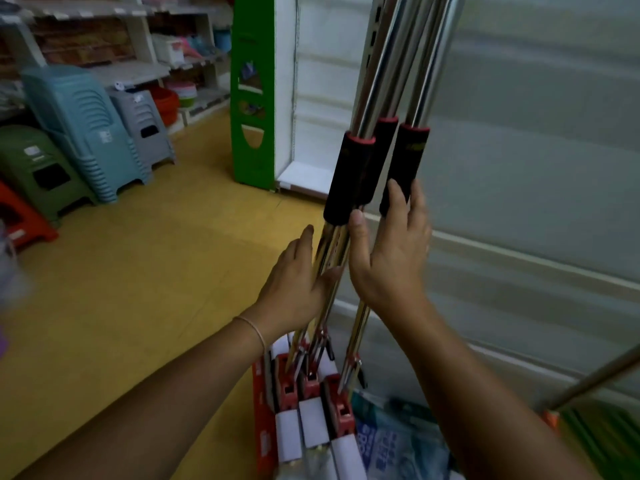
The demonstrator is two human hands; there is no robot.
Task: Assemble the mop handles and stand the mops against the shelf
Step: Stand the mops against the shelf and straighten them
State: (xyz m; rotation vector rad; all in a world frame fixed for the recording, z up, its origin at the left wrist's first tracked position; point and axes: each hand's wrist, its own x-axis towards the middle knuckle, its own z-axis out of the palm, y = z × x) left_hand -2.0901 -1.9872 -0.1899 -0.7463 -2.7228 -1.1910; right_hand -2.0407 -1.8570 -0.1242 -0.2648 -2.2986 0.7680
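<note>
Mop heads [313, 403], nearest the lens, are seen bunched on the yellow floor [145, 271]: white sponge rollers in red brackets, beside a printed plastic bag [391, 445]. From them three chrome mop handles [391, 81] run up and lean against the white shelf [540, 140], each with a black foam grip [349, 178] at mid-height. Left hand [294, 282] is held flat, fingers straight, thumb touching the leftmost pole below the foam; nothing is clasped. Right hand [391, 251] is likewise spread, fingertips resting on the right-hand foam sleeve, not wrapped round it. Handling, as judged: tubes stiff, light, polished and likely slippery; weight sits low in the heads, so tipping or sliding along the shelf is the risk. Foam sleeves are the best place to take hold; bare chrome is to be avoided.
</note>
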